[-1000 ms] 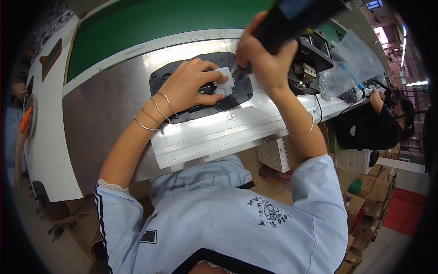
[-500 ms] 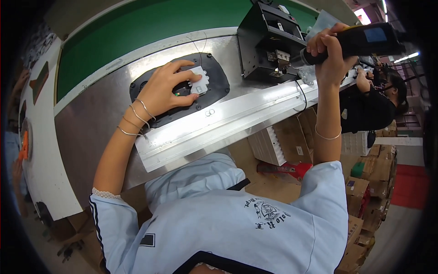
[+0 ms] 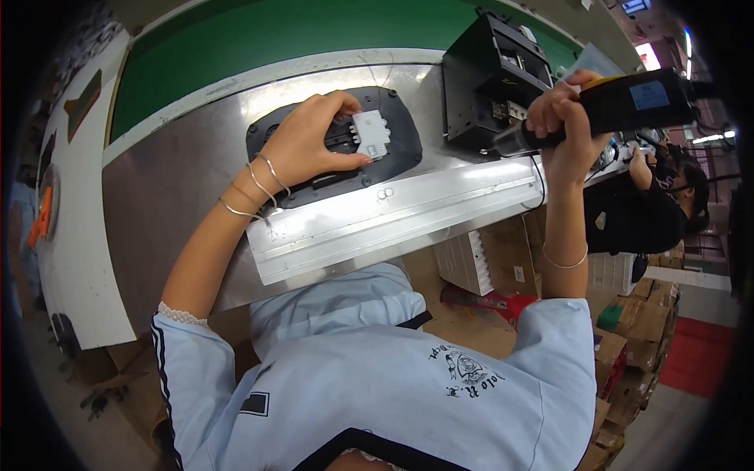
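Note:
My left hand point(image 3: 302, 141) grips a small white plastic part point(image 3: 371, 135) between thumb and fingertips. The part has small tabs along its sides and rests over a black oval plate point(image 3: 403, 141) with screws near its rim. That plate lies on the metal worktop, partly hidden under my hand. Raised at the right, my right hand point(image 3: 567, 129) is wrapped round a black electric screwdriver point(image 3: 616, 106) with a yellow patch. Its clear nose points left, toward a black box-shaped machine point(image 3: 473, 102), apart from the white part.
A silver metal rail point(image 3: 393, 212) runs along the worktop's near edge. Behind the worktop is a green surface point(image 3: 314, 35). At the right a person in black point(image 3: 644, 204) works nearby. Cardboard boxes point(image 3: 644, 314) and a white crate point(image 3: 463, 263) stand below.
The view has shifted, so the bench sits farther right in the picture. My left fingers have drawn back to the white part's edge, uncovering more of it. The screwdriver stays raised in my right hand.

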Motion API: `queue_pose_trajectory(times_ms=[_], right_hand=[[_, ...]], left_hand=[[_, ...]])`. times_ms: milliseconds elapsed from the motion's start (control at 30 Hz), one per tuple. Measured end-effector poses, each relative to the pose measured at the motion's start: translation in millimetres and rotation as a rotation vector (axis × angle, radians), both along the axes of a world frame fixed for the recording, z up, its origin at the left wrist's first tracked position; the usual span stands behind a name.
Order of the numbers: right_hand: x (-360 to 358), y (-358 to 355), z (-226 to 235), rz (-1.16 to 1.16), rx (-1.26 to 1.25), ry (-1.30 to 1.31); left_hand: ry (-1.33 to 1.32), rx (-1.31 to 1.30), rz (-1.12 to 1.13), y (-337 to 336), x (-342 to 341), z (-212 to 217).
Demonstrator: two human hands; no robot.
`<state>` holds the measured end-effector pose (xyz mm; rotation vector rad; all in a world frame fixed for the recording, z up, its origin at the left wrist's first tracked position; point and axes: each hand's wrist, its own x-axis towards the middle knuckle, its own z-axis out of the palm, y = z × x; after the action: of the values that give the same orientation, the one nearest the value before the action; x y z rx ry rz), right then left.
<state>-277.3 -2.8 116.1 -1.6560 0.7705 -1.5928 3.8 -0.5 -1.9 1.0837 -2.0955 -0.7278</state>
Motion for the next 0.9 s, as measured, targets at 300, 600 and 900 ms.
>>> queue_pose_trajectory(times_ms=[300,600,900], right_hand=[[112,-16,-17,0.369,0.011,-0.118],[132,-29,-28,0.434,0.064,-0.088],[137,-32,-33,0.459,0.046,-0.074]], left_hand=[[-0.019,-0.126,0.061,-2,-2,-7],[0.043,-0.043,0.075,1,-2,-6],[0.042,-0.015,0.052,-2,-1,-8]])
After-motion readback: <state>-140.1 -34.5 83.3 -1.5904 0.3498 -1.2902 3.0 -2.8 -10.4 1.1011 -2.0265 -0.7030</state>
